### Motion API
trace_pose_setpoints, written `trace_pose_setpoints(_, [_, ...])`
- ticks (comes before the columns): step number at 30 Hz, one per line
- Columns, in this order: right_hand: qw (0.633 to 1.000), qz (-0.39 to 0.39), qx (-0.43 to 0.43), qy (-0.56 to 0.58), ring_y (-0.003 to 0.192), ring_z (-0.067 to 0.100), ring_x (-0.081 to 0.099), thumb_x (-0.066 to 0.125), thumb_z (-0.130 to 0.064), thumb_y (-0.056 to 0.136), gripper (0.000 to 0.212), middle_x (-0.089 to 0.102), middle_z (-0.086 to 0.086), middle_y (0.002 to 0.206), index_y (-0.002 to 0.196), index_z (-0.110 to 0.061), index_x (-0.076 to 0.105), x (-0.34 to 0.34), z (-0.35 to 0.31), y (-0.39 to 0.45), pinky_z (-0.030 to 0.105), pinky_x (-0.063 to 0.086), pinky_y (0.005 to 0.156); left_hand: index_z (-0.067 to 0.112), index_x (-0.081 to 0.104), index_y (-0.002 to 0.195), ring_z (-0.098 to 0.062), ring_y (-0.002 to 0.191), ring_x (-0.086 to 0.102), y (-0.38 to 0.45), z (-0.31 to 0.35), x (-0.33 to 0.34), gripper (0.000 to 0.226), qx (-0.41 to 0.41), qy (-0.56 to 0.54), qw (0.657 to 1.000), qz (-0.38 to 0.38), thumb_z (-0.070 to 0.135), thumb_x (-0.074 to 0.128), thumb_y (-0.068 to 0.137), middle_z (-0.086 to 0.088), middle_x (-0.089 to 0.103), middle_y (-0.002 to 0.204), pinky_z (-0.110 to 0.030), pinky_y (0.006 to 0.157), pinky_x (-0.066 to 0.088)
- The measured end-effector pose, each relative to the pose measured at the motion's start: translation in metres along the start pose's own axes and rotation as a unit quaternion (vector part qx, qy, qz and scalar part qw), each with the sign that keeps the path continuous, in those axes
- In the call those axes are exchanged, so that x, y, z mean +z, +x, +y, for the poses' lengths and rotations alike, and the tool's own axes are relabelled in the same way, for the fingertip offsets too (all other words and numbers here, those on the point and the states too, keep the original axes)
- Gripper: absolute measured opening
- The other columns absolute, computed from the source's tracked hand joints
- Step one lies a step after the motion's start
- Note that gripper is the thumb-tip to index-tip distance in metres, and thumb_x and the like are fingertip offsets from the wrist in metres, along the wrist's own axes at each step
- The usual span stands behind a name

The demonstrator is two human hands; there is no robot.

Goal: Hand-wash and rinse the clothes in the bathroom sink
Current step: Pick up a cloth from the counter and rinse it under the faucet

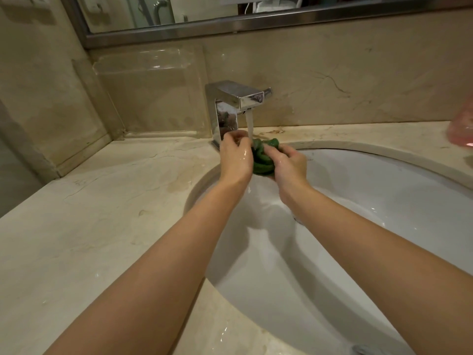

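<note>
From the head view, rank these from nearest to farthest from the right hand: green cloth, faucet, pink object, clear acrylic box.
1. green cloth: gripped in the right hand, under the running water.
2. faucet: just behind and to the left.
3. clear acrylic box: far left, against the wall.
4. pink object: far right edge of the counter.

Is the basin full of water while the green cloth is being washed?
No. The white sink holds no pool of water; the tap's stream falls onto the green cloth held by the left hand and right hand.
</note>
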State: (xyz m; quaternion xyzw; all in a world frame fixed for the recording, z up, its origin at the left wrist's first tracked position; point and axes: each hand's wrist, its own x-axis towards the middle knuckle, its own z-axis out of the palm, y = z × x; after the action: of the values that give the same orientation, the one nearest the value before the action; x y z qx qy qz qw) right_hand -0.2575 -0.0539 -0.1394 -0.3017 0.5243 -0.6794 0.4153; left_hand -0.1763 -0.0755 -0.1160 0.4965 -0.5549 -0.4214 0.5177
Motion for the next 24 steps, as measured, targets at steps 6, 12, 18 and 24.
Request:
trace_pose_setpoints(6, [0.992, 0.074, -0.098, -0.023, 0.094, 0.014, 0.063, 0.064, -0.027, 0.091, 0.01, 0.067, -0.003, 0.092, 0.082, -0.024, 0.067, 0.002, -0.005, -0.002, 0.021, 0.052, 0.076, 0.016, 0.034, 0.135, -0.026, 0.107, 0.06, 0.003, -0.005, -0.001, 0.056, -0.133, -0.112, 0.983, -0.066, 0.039, 0.06, 0.091, -0.008, 0.057, 0.121, -0.043, 0.085, 0.057])
trace_pose_setpoints(12, [0.998, 0.022, -0.049, -0.011, 0.107, 0.018, 0.054, 0.056, -0.022, 0.095, 0.028, 0.057, -0.001, 0.112, 0.123, -0.021, 0.06, 0.004, -0.008, 0.001, 0.021, 0.047, 0.075, 0.012, 0.046, 0.126, -0.023, 0.099, 0.061, 0.005, -0.003, -0.001, 0.03, -0.147, -0.128, 0.98, -0.05, 0.024, 0.051, 0.1, -0.007, 0.062, 0.112, -0.036, 0.075, 0.057])
trace_pose_setpoints(18, [0.991, -0.093, 0.005, -0.094, 0.11, 0.022, 0.058, 0.06, -0.052, 0.088, 0.04, 0.061, 0.002, 0.118, 0.116, -0.023, 0.058, 0.007, 0.005, -0.002, 0.031, 0.05, 0.086, 0.021, 0.055, 0.094, -0.023, 0.102, 0.06, 0.003, 0.003, -0.002, 0.021, -0.07, -0.068, 0.995, 0.021, 0.031, 0.04, 0.103, -0.002, 0.061, 0.097, -0.042, 0.094, 0.05])
trace_pose_setpoints(24, [0.982, -0.158, 0.062, -0.085, 0.104, 0.026, 0.066, 0.057, -0.094, 0.045, 0.104, 0.068, 0.003, 0.115, 0.122, -0.024, 0.063, 0.024, 0.009, -0.009, 0.042, 0.056, 0.084, 0.013, 0.058, 0.082, -0.03, 0.095, 0.064, 0.005, 0.004, -0.006, 0.032, -0.033, -0.079, 0.993, 0.08, 0.027, 0.039, 0.103, -0.015, 0.065, 0.094, -0.048, 0.094, 0.05])
